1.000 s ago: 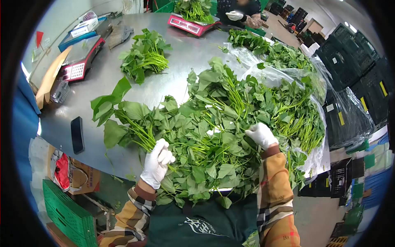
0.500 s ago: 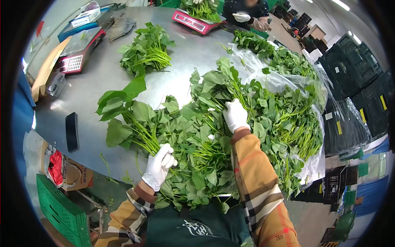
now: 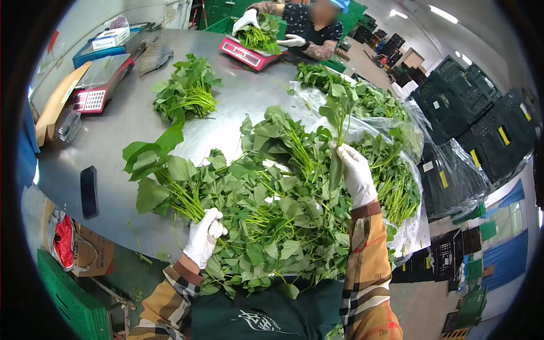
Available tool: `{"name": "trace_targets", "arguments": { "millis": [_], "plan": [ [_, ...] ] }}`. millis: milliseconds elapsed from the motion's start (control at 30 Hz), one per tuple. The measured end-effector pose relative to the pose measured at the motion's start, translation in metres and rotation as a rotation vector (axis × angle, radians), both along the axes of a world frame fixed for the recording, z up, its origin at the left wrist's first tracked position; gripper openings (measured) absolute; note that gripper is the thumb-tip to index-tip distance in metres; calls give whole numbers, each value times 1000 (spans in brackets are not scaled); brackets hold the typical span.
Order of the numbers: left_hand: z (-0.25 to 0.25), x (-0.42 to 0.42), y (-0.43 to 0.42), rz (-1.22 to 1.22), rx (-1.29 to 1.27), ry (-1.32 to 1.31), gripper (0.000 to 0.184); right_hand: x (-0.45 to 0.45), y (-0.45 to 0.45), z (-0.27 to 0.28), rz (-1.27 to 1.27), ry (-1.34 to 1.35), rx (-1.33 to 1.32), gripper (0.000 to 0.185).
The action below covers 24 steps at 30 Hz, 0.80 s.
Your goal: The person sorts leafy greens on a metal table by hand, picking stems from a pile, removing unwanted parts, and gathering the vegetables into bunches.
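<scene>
My left hand (image 3: pixel 204 237), in a white glove, is closed round the stems of a bunch of leafy greens (image 3: pixel 180 184), whose broad leaves fan out to the upper left. My right hand (image 3: pixel 356 174), also gloved, pinches a few leafy stems (image 3: pixel 340 116) that stand upright above the pile. Below and between both hands spreads a large heap of loose greens (image 3: pixel 266 221) along the near table edge. A separate bunch of greens (image 3: pixel 187 93) lies further back on the metal table (image 3: pixel 136 136).
Across the table a person (image 3: pixel 311 28) in white gloves handles greens on a red scale (image 3: pixel 249 54). Another red scale (image 3: pixel 93 99) stands at the left, with a phone (image 3: pixel 89 191) nearer me. More greens lie on plastic film at right, beside stacked black crates (image 3: pixel 459 102).
My right hand has risen and moved right, lifting a few stems from the heap. My left hand keeps its bunch. The other person's hands now hold the greens on the scale.
</scene>
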<state>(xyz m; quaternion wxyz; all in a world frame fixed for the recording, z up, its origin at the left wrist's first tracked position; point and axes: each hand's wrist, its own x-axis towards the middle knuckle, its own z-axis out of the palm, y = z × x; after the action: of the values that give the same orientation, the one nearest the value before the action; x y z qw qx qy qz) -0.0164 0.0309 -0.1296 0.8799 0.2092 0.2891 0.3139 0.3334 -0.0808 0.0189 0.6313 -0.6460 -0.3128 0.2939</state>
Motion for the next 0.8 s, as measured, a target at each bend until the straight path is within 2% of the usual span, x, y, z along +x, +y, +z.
{"name": "trace_targets", "arguments": {
  "millis": [100,133,233,400,433,467,500,533,567,667,767,800],
  "plan": [
    [5,0,0,-30,43,67,19,-20,-22,4,52,126,140,33],
    [9,0,0,7,37,0,12,-24,-29,1,68,180,193,32],
    [44,0,-11,26,-10,-64,15,-58,-39,4,-16,171,224,31],
    [91,6,-35,-87,112,-60,22,-131,-41,12,25,41,5,24],
    [93,7,-38,-112,152,-87,25,-145,-39,-1,69,-9,39,23],
    [93,8,-39,-156,195,-97,27,-159,-41,-5,141,-15,-51,24],
    [92,10,-41,-201,238,-108,29,-167,-39,-16,233,-502,-36,28],
    [94,13,-45,-209,191,-120,30,-181,-40,-21,313,-588,-63,28],
    [97,13,-47,-214,208,-91,24,-191,-42,-22,394,-673,-92,27],
    [98,10,-38,-41,317,18,20,-197,-51,-9,427,-729,-315,22],
    [101,-7,-2,131,281,-239,25,-152,-78,-36,556,-866,-450,24],
    [107,-9,6,159,254,-268,27,-144,-82,-33,474,-1089,-557,28]
  ]
}}
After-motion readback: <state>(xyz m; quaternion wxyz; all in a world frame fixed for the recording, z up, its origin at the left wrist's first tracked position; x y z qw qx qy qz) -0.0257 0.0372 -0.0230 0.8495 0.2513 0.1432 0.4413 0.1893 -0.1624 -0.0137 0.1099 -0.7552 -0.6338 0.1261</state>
